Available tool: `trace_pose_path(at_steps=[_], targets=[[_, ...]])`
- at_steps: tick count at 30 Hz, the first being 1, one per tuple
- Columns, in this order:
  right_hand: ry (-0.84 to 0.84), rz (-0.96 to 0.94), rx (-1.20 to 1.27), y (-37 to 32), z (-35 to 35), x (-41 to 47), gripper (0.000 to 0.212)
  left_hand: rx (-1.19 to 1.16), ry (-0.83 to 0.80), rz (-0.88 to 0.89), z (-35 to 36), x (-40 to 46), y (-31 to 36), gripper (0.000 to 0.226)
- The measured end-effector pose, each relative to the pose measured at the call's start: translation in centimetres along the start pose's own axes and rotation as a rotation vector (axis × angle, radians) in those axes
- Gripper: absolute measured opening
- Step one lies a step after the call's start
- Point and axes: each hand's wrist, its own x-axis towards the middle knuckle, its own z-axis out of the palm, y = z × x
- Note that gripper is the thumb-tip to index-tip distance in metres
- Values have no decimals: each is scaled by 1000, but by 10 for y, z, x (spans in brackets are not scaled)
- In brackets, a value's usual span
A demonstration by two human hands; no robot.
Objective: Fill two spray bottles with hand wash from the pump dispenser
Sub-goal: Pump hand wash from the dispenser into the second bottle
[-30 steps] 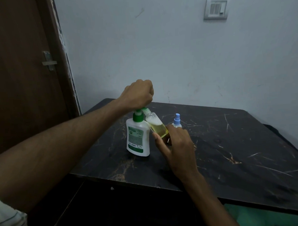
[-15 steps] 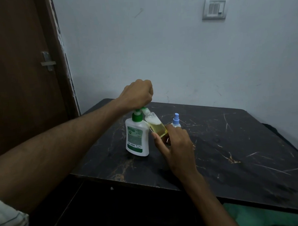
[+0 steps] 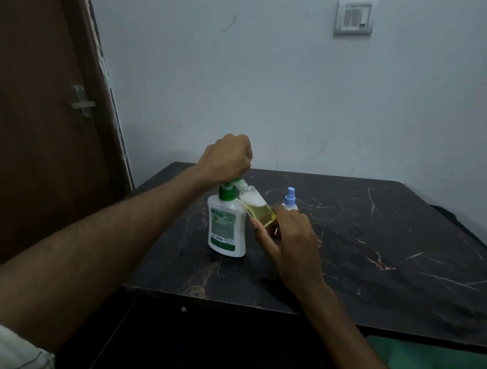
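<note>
Room: a dim corner with a pale blue-grey painted wall [image 3: 260,86], a brown wooden door [image 3: 38,123] at the left and a white switch plate [image 3: 353,17] high on the wall.
Desk: a black marble-look desk [image 3: 379,248] with pale scratches and gold veins stands against the wall and carries all the task's things near its left half.
Pump dispenser: the white plastic hand wash dispenser with a green pump head and green label [image 3: 226,227] stands upright on the desk, so it can be pressed from above.
Left hand: the left hand [image 3: 227,158] sits as a fist on top of the pump head, fingers curled over it, seemingly pressing down to push soap out.
Open bottle: a small clear plastic spray bottle holding yellow liquid with white foam on top [image 3: 258,208] is tilted, its open neck brought up to the green nozzle, probably so the soap runs straight in.
Right hand: the right hand [image 3: 288,238] pinches the lower end of this bottle between thumb and fingers, steadying the tilt.
Second bottle: a small spray bottle with a light blue spray cap [image 3: 290,200] stands upright just behind the right hand; its body is mostly hidden, so its fill level cannot be told.
Progress: judging by the liquid level, the held bottle looks over half full.
</note>
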Motion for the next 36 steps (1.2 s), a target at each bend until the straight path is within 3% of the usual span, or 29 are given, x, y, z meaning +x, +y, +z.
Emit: trace_pose_path(at_steps=[17,27,32,36], targets=[[-4,3,12,-1,-1,0,36,4,8,2,-6,-1,3,12],[13,-12,18,-1,-1,0,30,14,-18,-10,-5,-4,4,18],[24,-6,19,-1,-1,1,28,-1,1,-3,-5,1,4,38],[22,-7,21,0,0,-1,28,-3,-22,-3,0,0,2,34]])
